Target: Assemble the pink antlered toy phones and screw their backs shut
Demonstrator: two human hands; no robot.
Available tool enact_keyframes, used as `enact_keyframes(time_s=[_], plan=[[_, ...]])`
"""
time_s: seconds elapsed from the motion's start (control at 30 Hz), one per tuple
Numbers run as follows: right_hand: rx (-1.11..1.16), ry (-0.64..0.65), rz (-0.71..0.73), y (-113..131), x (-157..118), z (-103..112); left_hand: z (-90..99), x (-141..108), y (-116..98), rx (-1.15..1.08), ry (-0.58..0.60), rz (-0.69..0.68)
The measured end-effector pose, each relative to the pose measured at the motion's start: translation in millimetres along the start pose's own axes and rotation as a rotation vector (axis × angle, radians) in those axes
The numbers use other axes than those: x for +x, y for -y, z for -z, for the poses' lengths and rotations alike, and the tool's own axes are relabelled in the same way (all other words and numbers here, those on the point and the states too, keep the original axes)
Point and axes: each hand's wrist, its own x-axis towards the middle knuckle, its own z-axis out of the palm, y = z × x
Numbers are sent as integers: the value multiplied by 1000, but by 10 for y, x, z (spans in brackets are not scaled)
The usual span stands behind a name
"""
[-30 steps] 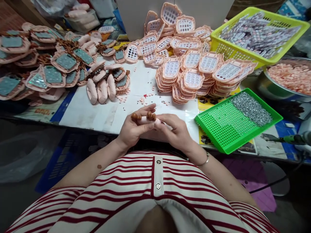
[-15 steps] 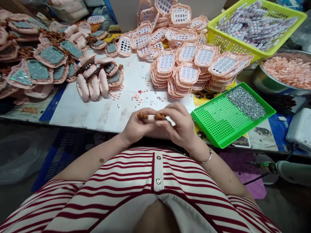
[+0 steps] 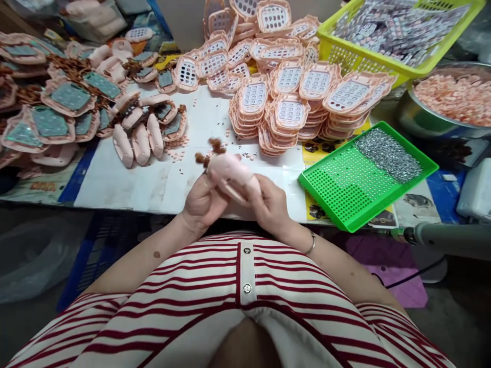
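Between my hands, above the front of the white work sheet (image 3: 199, 115), is a pink plastic toy shell (image 3: 233, 174) with two brown knobbly pieces (image 3: 210, 152) sticking out at its upper left end. My left hand (image 3: 205, 204) is closed around the left end of the shell from below. On the right end, my right hand (image 3: 270, 204) grips it with the thumb on top. The shell is tilted and slightly blurred, and its underside is hidden. Beyond it on the sheet stand several similar pink shells (image 3: 140, 143).
Stacked pink keypad panels (image 3: 287, 115) stand at the back centre. Right of my hands lies a green tray (image 3: 330, 191) with small metal screws (image 3: 387, 153). Behind are a yellow basket (image 3: 368, 61) and a metal bowl (image 3: 412, 110) of pink parts. Shells with green boards (image 3: 71, 97) pile up left.
The toy shell has been turned and raised away from my body, so its smooth pink back now shows and the brown pieces point up and left. My right hand has shifted its grip.
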Motion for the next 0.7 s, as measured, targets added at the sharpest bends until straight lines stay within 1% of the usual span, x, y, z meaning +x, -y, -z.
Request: enact_keyframes(time_s=[0.07,0.1,0.17,0.23,0.3,0.37,0.43,0.5,0.57,0.6,0.63,0.67,0.7], plan=[[176,-106,-194,-50,28,-39,-69,-8,65,139,17,-21],[236,-135,-265,-78,34,-59,-102,-15,90,238,18,-46],[324,-146,-356,-128,29,-92,-163,-33,111,456,-1,-124],[417,-129,-413,-156,12,-109,-224,-57,90,644,-31,-223],[521,-116,-447,-161,-4,-109,-286,-87,47,785,-27,-322],[585,-98,-450,-160,-11,-105,-351,-117,2,868,8,-408],[580,-78,-413,-178,-9,-114,-411,-135,-36,898,38,-443],[492,-55,-340,-219,-3,-138,-453,-128,-65,872,40,-423],[362,-35,-255,-255,-4,-141,-469,-96,-90,751,17,-325],[295,-15,-222,-257,-11,-112,-466,-75,-101,646,13,-237],[213,34,-183,-240,-26,-50,-458,-56,-111,514,11,-134],[110,91,-135,-203,-54,54,-446,-39,-119,367,10,-36],[0,138,-84,-146,-99,202,-430,-29,-125,224,10,48]])
